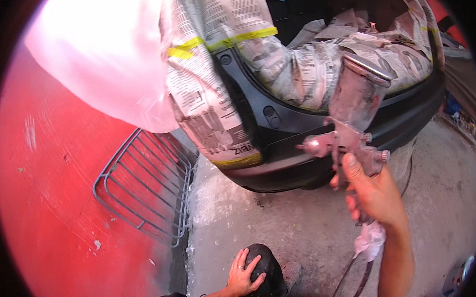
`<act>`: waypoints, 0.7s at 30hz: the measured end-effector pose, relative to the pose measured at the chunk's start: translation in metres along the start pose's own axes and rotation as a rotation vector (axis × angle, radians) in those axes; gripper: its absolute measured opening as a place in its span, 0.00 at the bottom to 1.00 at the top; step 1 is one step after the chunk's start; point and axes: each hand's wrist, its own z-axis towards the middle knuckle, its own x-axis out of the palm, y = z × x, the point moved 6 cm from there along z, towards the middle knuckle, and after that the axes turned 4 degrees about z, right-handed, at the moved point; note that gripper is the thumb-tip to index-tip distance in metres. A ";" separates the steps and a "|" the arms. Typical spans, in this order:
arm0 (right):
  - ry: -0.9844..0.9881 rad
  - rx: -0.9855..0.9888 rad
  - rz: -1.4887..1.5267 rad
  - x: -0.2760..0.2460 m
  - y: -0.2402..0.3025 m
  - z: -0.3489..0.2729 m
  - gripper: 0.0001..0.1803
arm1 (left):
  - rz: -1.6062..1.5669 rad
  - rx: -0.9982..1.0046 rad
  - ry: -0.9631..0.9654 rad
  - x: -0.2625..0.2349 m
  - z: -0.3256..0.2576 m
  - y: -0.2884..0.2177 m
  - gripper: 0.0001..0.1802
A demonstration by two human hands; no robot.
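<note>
A red wall [54, 188] flanks the left edge of the floor [283, 221]. Head view: my right hand [377, 195] grips the spray gun [353, 111] before the bumper [281, 170]; my left hand [242, 278] spreads over a knee [265, 256]. Spraying seems in hand; next I'd want steady aim.

Spray gun [349, 139] was scuffed, metallic grey, held up in right fingers [356, 171]; nozzle [313, 145] pointed left, smeared cup [355, 101] on top leaned right, capped by metal lid [370, 71].

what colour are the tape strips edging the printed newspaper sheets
The thin tape strips on the printed newspaper sheets are bright yellow, best seen in the head view.
</note>
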 end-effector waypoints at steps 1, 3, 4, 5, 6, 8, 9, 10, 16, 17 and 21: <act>-0.056 0.016 -0.074 -0.016 -0.003 0.004 0.26 | 0.022 -0.002 0.004 -0.005 -0.002 0.002 0.35; -0.273 0.000 -0.214 -0.061 0.000 0.008 0.28 | 0.014 0.010 -0.006 0.001 0.005 -0.004 0.35; -0.339 -0.031 -0.211 -0.084 -0.002 0.014 0.29 | 0.023 0.005 0.000 0.001 0.006 -0.004 0.35; -0.398 -0.066 -0.254 -0.107 0.003 0.017 0.29 | 0.022 0.005 0.006 0.002 0.009 -0.008 0.35; -0.492 -0.137 -0.314 -0.124 0.013 0.017 0.31 | 0.020 0.004 0.011 0.005 0.013 -0.011 0.35; -0.653 -0.177 -0.418 -0.174 0.016 0.024 0.31 | 0.013 0.022 0.021 0.008 0.019 -0.019 0.35; -0.677 -0.146 -0.435 -0.192 -0.004 0.041 0.30 | 0.064 0.002 0.033 -0.003 0.014 -0.012 0.35; -0.758 -0.286 -0.540 -0.203 0.003 0.043 0.31 | 0.071 -0.002 0.030 -0.005 0.014 -0.011 0.35; -0.855 -0.289 -0.652 -0.205 0.025 -0.011 0.29 | 0.068 0.020 0.038 0.008 0.016 -0.019 0.35; -0.764 -0.235 -0.501 -0.188 0.021 -0.024 0.29 | 0.075 0.016 0.047 0.009 0.015 -0.017 0.35; -0.416 -0.031 -0.057 -0.155 -0.002 -0.071 0.27 | 0.096 0.002 0.065 0.012 0.011 -0.016 0.36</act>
